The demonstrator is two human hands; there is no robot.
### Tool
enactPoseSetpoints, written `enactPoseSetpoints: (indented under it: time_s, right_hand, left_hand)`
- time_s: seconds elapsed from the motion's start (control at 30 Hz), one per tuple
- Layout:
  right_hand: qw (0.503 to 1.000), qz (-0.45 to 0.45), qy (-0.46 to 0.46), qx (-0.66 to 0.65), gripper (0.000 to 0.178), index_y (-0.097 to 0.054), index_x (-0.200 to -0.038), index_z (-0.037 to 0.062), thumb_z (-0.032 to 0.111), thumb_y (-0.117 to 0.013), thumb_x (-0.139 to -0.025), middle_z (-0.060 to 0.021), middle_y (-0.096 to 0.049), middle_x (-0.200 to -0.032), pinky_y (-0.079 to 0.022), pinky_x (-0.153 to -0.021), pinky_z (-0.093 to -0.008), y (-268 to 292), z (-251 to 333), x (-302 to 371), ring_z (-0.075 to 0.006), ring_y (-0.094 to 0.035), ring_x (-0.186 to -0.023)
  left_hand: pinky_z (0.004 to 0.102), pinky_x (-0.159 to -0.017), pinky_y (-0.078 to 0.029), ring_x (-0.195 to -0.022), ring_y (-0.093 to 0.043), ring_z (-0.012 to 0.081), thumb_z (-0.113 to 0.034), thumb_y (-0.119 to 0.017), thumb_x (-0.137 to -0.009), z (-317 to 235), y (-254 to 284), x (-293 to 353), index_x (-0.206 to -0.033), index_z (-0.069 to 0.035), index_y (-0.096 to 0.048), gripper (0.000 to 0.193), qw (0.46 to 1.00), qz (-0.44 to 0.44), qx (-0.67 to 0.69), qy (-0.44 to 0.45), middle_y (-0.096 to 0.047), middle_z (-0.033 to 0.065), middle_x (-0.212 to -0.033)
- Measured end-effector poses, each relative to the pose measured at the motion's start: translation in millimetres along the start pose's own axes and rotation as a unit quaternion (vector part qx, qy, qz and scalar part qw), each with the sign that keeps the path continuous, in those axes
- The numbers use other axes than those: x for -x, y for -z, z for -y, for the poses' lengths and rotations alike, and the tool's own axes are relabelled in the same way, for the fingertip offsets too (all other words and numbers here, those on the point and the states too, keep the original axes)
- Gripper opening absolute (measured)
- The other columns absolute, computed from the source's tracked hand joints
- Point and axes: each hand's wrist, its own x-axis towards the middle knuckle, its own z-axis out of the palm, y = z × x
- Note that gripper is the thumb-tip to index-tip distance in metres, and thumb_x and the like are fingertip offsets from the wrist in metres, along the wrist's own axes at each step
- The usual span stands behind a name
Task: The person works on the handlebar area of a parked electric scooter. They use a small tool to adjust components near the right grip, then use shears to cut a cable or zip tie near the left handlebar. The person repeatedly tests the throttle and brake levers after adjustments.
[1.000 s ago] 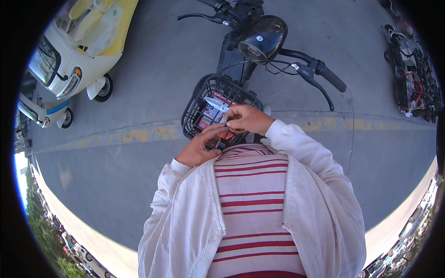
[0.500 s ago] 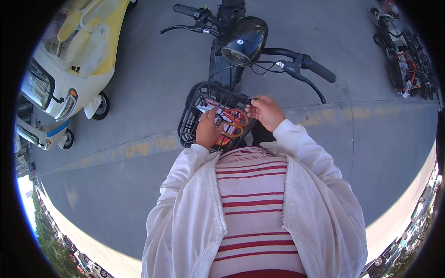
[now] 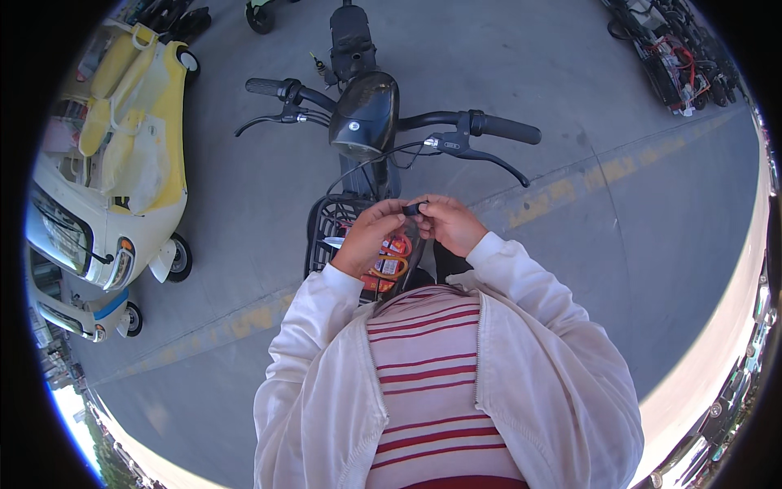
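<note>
Grey pavement (image 3: 538, 277) lies beneath a black bike basket (image 3: 313, 235). Near its two-o'clock edge, the left hand (image 3: 371, 235) and right hand (image 3: 452, 224) pinch closed around a small black piece (image 3: 413, 209): two o'clock from the left, ten from the right, long axis roughly eight-to-two, neither clearly nearer.

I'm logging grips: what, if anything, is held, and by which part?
A small black piece, held by the left hand at its left end and the right hand at its right.
</note>
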Motion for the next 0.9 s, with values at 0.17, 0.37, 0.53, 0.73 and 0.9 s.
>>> enactPoseSetpoints:
  time_s: [0.17, 0.37, 0.53, 0.73, 0.9]
  right_hand:
    - [0.999, -0.026, 0.015, 0.020, 0.021, -0.065, -0.112, 0.0072, 0.019, -0.056, -0.097, 0.0013, -0.059, -0.088, -0.045, -0.072, -0.0265, 15, 4, 2, -0.0099, -0.054, -0.077]
    - [0.996, -0.011, 0.013, -0.089, 0.020, -0.066, -0.109, 0.0072, 0.022, -0.060, -0.096, 0.0013, -0.062, -0.092, -0.046, -0.078, -0.0258, 2, 31, 11, -0.0091, -0.057, -0.082]
    - [0.978, -0.085, 0.091, 0.166, 0.022, -0.067, -0.107, 0.0054, 0.025, -0.065, -0.095, 0.0013, -0.062, -0.093, -0.046, -0.079, -0.0262, 9, 28, 2, -0.0082, -0.056, -0.087]
    - [0.980, -0.089, 0.099, 0.149, 0.018, -0.067, -0.102, 0.0042, 0.020, -0.068, -0.094, 0.0009, -0.064, -0.092, -0.047, -0.073, -0.0239, 4, 34, -1, -0.0069, -0.056, -0.084]
    - [0.979, -0.083, 0.103, 0.153, 0.015, -0.065, -0.099, 0.0023, 0.016, -0.068, -0.094, 0.0005, -0.064, -0.090, -0.047, -0.073, -0.0235, 1, 37, -5, -0.0069, -0.057, -0.082]
  left_hand:
    - [0.0252, -0.082, -0.052, -0.086, -0.065, 0.0106, -0.006, -0.060, -0.095, -2, -7, -17, -0.103, -0.002, -0.063, 0.010, 0.999, -0.049, -0.012, -0.010, -0.067, 0.0020, -0.092]
    - [0.0207, -0.070, -0.047, -0.078, -0.060, 0.0058, -0.009, -0.064, -0.094, -18, -28, -27, -0.095, -0.003, -0.064, 0.007, 0.984, -0.107, -0.133, -0.056, -0.064, -0.0013, -0.085]
    - [0.0229, -0.064, -0.045, -0.071, -0.056, 0.0048, -0.010, -0.068, -0.089, -25, -39, -35, -0.090, 0.002, -0.066, 0.012, 0.955, -0.142, -0.243, -0.089, -0.065, -0.0002, -0.078]
    - [0.0253, -0.062, -0.047, -0.067, -0.060, 0.0077, -0.012, -0.069, -0.086, -31, -44, -36, -0.089, 0.002, -0.066, 0.015, 0.923, -0.176, -0.323, -0.116, -0.067, 0.0033, -0.074]
    - [0.0230, -0.063, -0.047, -0.072, -0.059, 0.0052, -0.013, -0.069, -0.089, -36, -45, -34, -0.093, 0.003, -0.066, 0.017, 0.911, -0.180, -0.356, -0.104, -0.068, 0.0023, -0.080]
